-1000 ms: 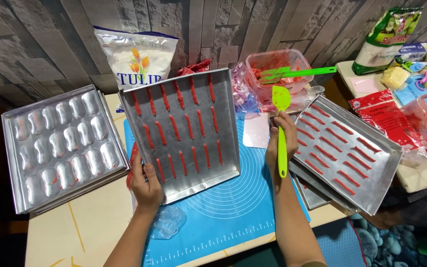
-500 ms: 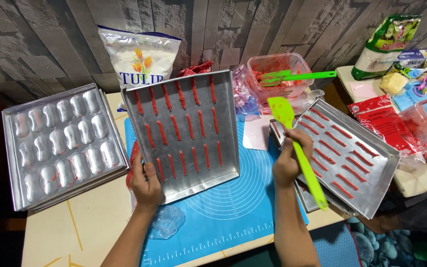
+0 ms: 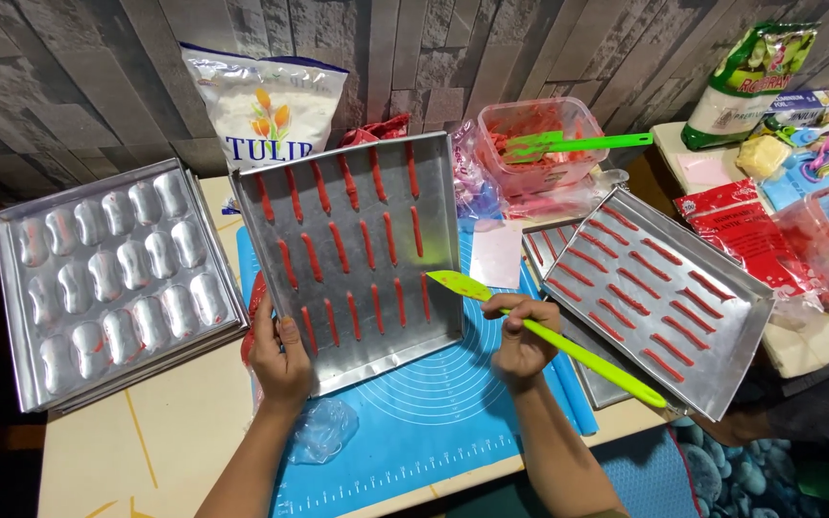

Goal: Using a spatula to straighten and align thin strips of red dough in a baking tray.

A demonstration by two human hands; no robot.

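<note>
Over the blue mat (image 3: 434, 422) on the desk, I see the left hand (image 3: 282, 357) gripping the tilted baking tray (image 3: 352, 251) so its red strips face the green spatula (image 3: 549, 338) clasped in the right hand (image 3: 520, 341).

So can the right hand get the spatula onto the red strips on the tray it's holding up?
Probably yes. The right hand grips the green spatula, whose blade already points at the tray that the left hand holds tilted. Nothing lies between blade and red strips.

Bare blue mat (image 3: 434, 422) lies between flanking trays (image 3: 659, 297).
</note>
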